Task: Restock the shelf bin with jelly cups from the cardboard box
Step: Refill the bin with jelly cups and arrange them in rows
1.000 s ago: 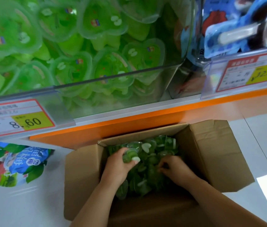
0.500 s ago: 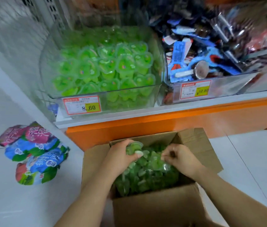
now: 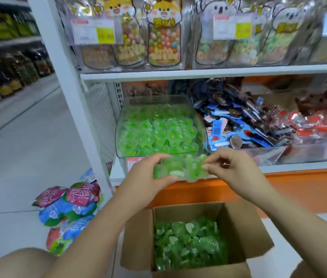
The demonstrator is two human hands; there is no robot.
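Head view: both arms reach forward and up from the bottom of the frame, and the hands meet in front of the lower shelf edge.
Left hand [image 3: 148, 173]: fingers curl over the top of a handful of jelly cups [image 3: 178, 167] and the thumb is tucked beneath, gripping them from the left.
Right hand [image 3: 232, 169]: thumb and forefinger pinch the right edge of the same handful; the other fingers are curled behind.
Hands together: close, joined only by the green cups between them.
Where the handful is: in the air, just in front of the shelf bin [image 3: 122, 125] and above the cardboard box [image 3: 244, 227].
Shelf bin: clear plastic, at the left end of the lower shelf, heaped with green cups [image 3: 158, 135] with their printed lids up; the lid print is too small to read.
Bin tag [image 3: 129, 164]: red-edged and mostly hidden behind the left hand, so nothing can be read.
Cardboard box: on the floor below the hands with its flaps open, holding loose cups [image 3: 188, 243] in green.
Neighbouring bin [image 3: 238, 125]: blue and dark packets, with red ones further right; the lettering is blurred.
Floor bags [image 3: 68, 209]: a pile of pink, blue and green snack bags beside the white shelf post [image 3: 64, 77], with large white Chinese characters on the pink one.
Upper shelf: jar-shaped pouches with a cartoon fox [image 3: 163, 33] and a koala [image 3: 214, 33]; the price labels [image 3: 94, 31] have a yellow patch, but the figures are unreadable.
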